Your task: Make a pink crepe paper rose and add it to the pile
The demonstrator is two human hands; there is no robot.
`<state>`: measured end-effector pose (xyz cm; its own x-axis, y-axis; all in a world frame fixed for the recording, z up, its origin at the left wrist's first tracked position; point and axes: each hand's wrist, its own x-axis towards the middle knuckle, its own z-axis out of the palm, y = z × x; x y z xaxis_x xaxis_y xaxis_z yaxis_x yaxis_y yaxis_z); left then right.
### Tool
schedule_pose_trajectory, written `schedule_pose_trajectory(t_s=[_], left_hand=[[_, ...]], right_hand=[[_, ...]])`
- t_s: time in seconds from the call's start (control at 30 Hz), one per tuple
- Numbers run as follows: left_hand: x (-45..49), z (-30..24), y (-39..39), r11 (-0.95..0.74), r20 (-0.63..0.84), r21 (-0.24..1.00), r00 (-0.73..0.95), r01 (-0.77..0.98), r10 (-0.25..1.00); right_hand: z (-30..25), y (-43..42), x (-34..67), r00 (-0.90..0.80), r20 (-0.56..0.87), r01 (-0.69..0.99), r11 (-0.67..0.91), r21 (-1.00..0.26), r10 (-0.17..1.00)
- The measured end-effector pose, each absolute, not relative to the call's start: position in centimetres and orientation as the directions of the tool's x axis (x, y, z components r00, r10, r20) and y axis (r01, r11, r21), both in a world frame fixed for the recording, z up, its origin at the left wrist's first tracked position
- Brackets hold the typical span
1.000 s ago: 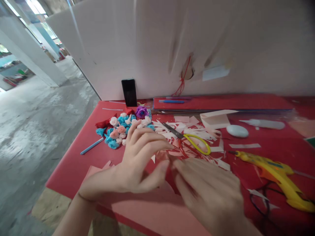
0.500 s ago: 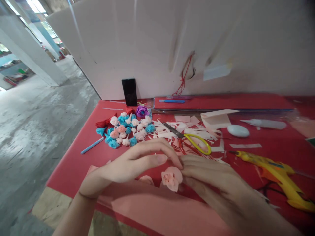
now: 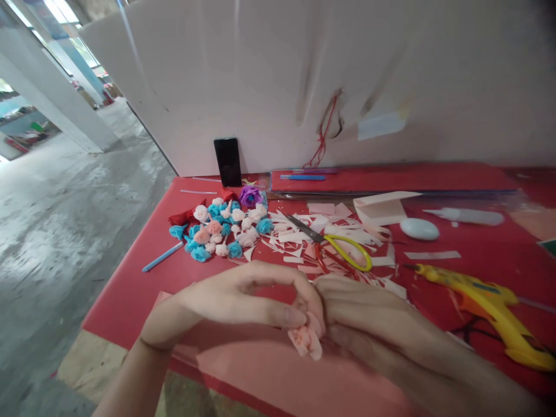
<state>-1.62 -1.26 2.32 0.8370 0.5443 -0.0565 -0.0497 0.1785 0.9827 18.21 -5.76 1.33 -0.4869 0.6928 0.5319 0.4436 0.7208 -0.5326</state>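
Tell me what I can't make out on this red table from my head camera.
Head view: the base of the small pink paper flower, hidden by your left hand and right hand.
Head view: any lettering on the yellow plastic glue gun, too small and blurred.
Head view: the rest of the dark green item, cut off by the right edge.

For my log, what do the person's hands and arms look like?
Both the left hand and right hand are bare, with no gloves or rings visible. No sleeves show on the forearms. A thin dark line crosses the left wrist, perhaps a cord or crease.
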Motion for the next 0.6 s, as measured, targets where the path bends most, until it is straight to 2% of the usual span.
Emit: schedule_pose_trajectory(t_s=[0.3, 0.6], left_hand=[[-1.4, 2.3, -1.2, 0.127, -0.013, 0.990, 0.857, -0.062, 0.516], [-1.5, 1.9, -1.1, 0.218, -0.025, 0.972, 0.889, -0.084, 0.456]], right_hand=[[-0.1, -6.0, 18.3, -0.424, 0.492, 0.321, 0.635, -0.703, 0.760], [0.3, -5.8, 18.0, -0.550, 0.195, 0.192, 0.350, -0.917, 0.812]])
